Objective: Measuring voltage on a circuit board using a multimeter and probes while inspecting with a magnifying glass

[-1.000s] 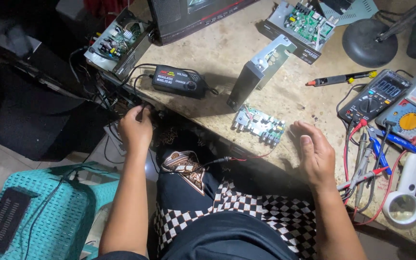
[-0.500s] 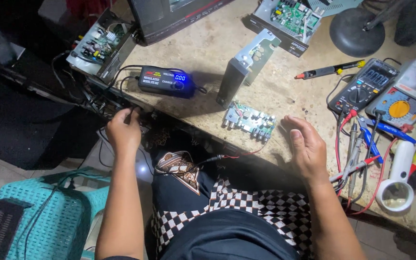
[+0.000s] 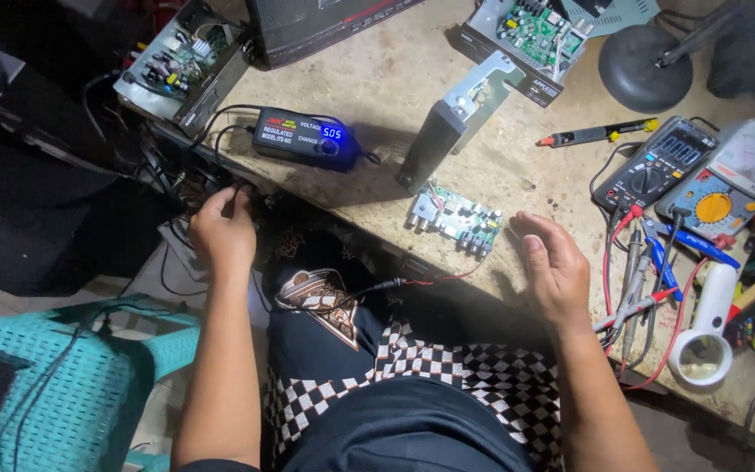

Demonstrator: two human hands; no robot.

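Note:
My left hand (image 3: 220, 229) reaches under the front edge of the workbench (image 3: 377, 79) and its fingers pinch a black cable (image 3: 239, 194) among tangled wires. That cable area sits just below a black power adapter with a lit blue display (image 3: 308, 140). My right hand (image 3: 557, 271) hovers open, palm inward, over the bench edge, just right of a small green circuit board with knobs (image 3: 456, 220). A thin red and black lead (image 3: 395, 283) hangs from the board toward my lap.
An upright metal bracket (image 3: 447, 131) stands behind the board. Two multimeters (image 3: 657, 166) (image 3: 727, 188), probes, pliers, a marker (image 3: 596, 134) and a white magnifier (image 3: 705, 341) lie right. Open circuit boxes (image 3: 181, 65) (image 3: 530, 35) sit at the back. A teal plastic stool (image 3: 63, 385) is lower left.
My left hand has shifted slightly along the bench edge among the wires, fingers closing on a cable. My right hand stays open near the small board. The view moved closer.

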